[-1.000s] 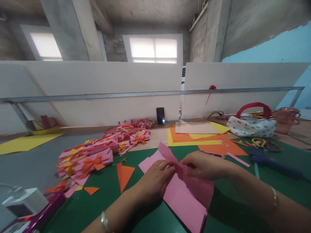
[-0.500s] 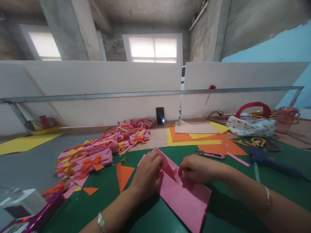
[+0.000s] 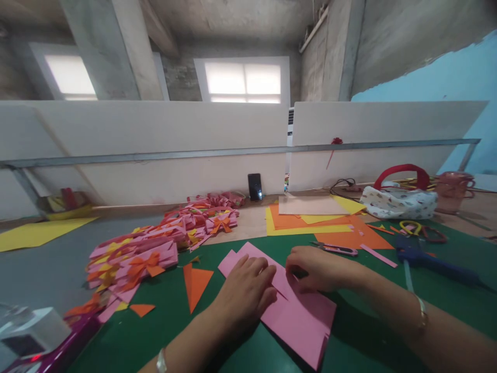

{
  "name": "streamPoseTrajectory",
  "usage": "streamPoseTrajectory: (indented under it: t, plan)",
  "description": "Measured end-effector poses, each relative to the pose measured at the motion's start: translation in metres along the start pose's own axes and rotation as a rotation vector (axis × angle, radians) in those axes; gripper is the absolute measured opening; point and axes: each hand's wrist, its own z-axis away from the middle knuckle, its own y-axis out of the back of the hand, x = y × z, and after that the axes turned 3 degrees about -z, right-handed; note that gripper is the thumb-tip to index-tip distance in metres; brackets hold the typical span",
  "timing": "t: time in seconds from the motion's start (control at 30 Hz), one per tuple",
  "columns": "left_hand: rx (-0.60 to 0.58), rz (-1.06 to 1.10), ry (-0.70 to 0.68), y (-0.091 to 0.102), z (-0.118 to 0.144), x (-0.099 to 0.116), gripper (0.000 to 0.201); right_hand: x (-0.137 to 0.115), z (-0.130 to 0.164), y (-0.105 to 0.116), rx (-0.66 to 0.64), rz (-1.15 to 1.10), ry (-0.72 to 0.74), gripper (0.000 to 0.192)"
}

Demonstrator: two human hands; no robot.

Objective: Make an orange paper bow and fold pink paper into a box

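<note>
A pink paper sheet lies folded flat on the green cutting mat, running from the middle toward the lower right. My left hand lies palm down on its left part, fingers spread. My right hand presses its fingertips on the paper's upper fold, just right of the left hand. A second pink piece shows under the sheet's far end.
Orange paper triangles lie left of my hands. A heap of pink paper pieces with orange bows lies at left. Orange and yellow sheets, a small cutter, a blue glue gun, scissors and a patterned bag are at right. A phone leans on the partition.
The raised pink flap has been folded down and pressed flat. My left hand went from pinching the paper to lying flat on it; my right hand now presses the crease.
</note>
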Motion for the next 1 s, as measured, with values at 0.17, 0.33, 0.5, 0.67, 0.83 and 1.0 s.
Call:
streamPoseTrajectory:
  t: [0.17,0.33,0.5,0.67,0.83,1.0]
  plan:
    - [-0.008,0.043,0.017,-0.002,0.004,-0.004,0.035,-0.001,0.001,-0.002,-0.036,0.045,0.054,0.014]
    - [-0.079,-0.008,0.133,-0.001,0.008,-0.015,0.060,-0.005,0.006,0.004,-0.186,-0.098,0.049,0.009]
    - [-0.229,0.080,0.170,0.000,0.010,-0.023,0.074,-0.008,0.007,0.010,-0.170,-0.073,0.065,0.016]
    - [-0.272,0.147,0.075,0.006,0.008,-0.016,0.077,0.002,-0.006,-0.003,0.023,-0.020,-0.097,0.025]
    - [-0.292,0.184,0.070,0.012,0.009,-0.009,0.080,0.006,-0.014,-0.012,0.162,-0.084,-0.203,0.023]
    - [-0.275,0.179,0.066,0.010,0.009,-0.011,0.077,-0.002,-0.010,-0.012,0.162,-0.342,-0.214,0.028]
